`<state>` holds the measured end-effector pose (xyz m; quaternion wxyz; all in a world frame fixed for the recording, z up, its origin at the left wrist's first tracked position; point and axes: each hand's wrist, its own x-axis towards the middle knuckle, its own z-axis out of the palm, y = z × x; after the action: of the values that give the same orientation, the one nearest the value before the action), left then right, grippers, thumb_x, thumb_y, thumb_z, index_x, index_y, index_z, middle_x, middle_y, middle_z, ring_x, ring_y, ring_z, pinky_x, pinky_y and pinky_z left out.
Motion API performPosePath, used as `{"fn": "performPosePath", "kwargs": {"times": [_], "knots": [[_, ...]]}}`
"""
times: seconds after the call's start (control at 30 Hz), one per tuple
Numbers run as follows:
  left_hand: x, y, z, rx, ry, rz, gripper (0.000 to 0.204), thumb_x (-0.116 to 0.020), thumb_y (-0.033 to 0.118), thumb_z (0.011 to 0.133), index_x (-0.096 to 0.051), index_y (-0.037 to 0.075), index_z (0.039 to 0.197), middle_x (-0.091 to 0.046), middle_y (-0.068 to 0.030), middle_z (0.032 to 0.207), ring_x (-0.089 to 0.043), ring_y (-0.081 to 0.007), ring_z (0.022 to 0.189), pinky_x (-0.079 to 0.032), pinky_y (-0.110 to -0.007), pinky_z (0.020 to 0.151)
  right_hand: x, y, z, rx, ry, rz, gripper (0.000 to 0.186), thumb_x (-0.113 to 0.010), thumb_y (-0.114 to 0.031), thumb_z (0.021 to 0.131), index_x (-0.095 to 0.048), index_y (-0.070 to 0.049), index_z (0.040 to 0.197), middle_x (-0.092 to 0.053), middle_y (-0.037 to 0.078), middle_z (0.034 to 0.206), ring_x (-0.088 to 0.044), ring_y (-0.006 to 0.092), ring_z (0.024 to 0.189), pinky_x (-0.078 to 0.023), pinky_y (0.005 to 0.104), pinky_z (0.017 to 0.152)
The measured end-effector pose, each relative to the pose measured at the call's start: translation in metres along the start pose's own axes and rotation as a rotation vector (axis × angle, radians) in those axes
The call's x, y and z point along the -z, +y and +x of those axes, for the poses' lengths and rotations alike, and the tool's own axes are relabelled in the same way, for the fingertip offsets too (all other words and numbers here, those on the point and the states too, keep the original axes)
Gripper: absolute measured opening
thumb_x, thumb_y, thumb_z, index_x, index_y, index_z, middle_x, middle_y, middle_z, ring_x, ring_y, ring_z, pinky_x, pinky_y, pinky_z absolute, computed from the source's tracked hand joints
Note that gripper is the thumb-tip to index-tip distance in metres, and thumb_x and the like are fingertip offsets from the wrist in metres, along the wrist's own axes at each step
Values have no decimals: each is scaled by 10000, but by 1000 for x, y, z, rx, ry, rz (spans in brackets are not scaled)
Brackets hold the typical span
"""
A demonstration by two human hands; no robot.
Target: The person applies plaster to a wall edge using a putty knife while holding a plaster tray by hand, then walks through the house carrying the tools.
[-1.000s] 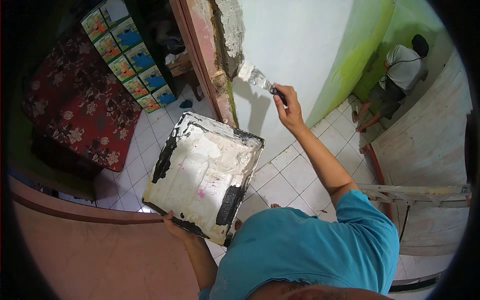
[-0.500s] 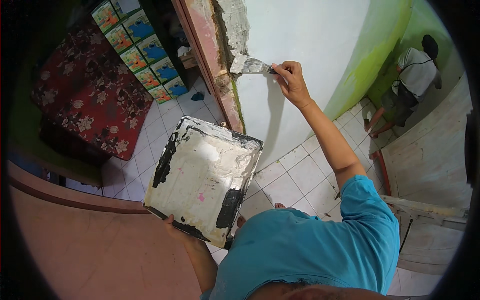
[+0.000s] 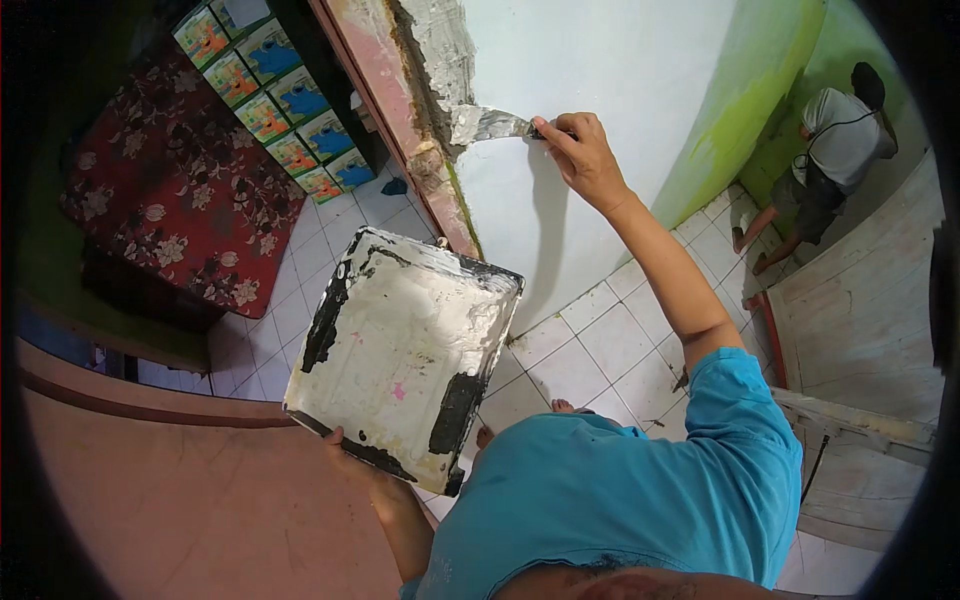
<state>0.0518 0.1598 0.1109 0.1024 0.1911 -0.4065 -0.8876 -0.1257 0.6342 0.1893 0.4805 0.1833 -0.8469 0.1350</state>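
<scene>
My right hand (image 3: 585,160) is closed round the handle of a putty knife (image 3: 500,126). Its blade lies against the edge of the white wall (image 3: 610,60), with a lump of pale putty (image 3: 465,124) at its tip. Above it, a rough strip of grey-white putty (image 3: 440,50) runs up beside a dark gap. My left hand (image 3: 355,460) grips the lower edge of a shallow rectangular tray (image 3: 370,350) from below, its thumb over the rim. Black and white smears coat the tray, and wet white putty (image 3: 445,310) sits along its far and right sides.
A wooden door frame (image 3: 385,130) stands left of the gap. Beyond it are a red floral mattress (image 3: 180,200) and a cabinet with cartoon panels (image 3: 290,95). Another person (image 3: 835,150) stands at the far right, near a whitish wooden panel (image 3: 860,310). White floor tiles (image 3: 590,360) lie below.
The view has shifted slightly, so the wall edge and putty knife appear a little further left. The other person has straightened up from a bent posture. Both my hands keep their holds.
</scene>
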Motion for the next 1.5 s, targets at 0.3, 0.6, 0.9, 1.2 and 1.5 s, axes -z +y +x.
{"fn": "performPosePath", "kwargs": {"times": [0.3, 0.6, 0.9, 1.2, 1.5], "knots": [[25, 13, 1, 36, -128, -111, 753, -627, 310, 775, -436, 39, 1451, -540, -171, 1372, -531, -367, 1268, -452, -479, 1067, 24, -1, -29, 5, 16, -20, 534, -699, 55, 879, -622, -146, 1369, -569, 104, 1090, -543, 258, 998, -518, 358, 795], [49, 24, -2, 71, -81, -178, 739, -617, 295, 784, -432, 37, 1452, -540, -173, 1376, -536, -372, 1274, -461, -484, 1071, 51, -60, -9, -84, -108, 278, 291, -634, -92, 999, -623, -58, 1287, -638, 128, 1032, -627, 241, 846, -521, 340, 747], [54, 21, 0, 72, -67, -167, 737, -614, 285, 786, -432, 36, 1456, -532, -166, 1389, -522, -366, 1288, -454, -485, 1074, 34, -39, 23, -250, -315, 478, 214, -686, -202, 999, -713, 7, 962, -634, 33, 747, -532, 107, 649, -452, 269, 612], [47, 18, 0, 71, -111, -188, 762, -615, 300, 780, -418, 37, 1467, -521, -178, 1398, -519, -373, 1285, -445, -486, 1079, 25, -19, 43, -393, -317, 346, 262, -753, -263, 953, -713, -7, 920, -645, 24, 719, -513, 83, 644, -430, 255, 600], [44, 4, 6, 67, -133, -172, 764, -602, 303, 790, -405, 30, 1475, -514, -179, 1401, -517, -369, 1289, -446, -491, 1078, 35, -14, 42, -457, -165, 108, 476, -775, -491, 882, -669, -32, 820, -647, 72, 653, -576, 187, 586, -463, 324, 579]]}}
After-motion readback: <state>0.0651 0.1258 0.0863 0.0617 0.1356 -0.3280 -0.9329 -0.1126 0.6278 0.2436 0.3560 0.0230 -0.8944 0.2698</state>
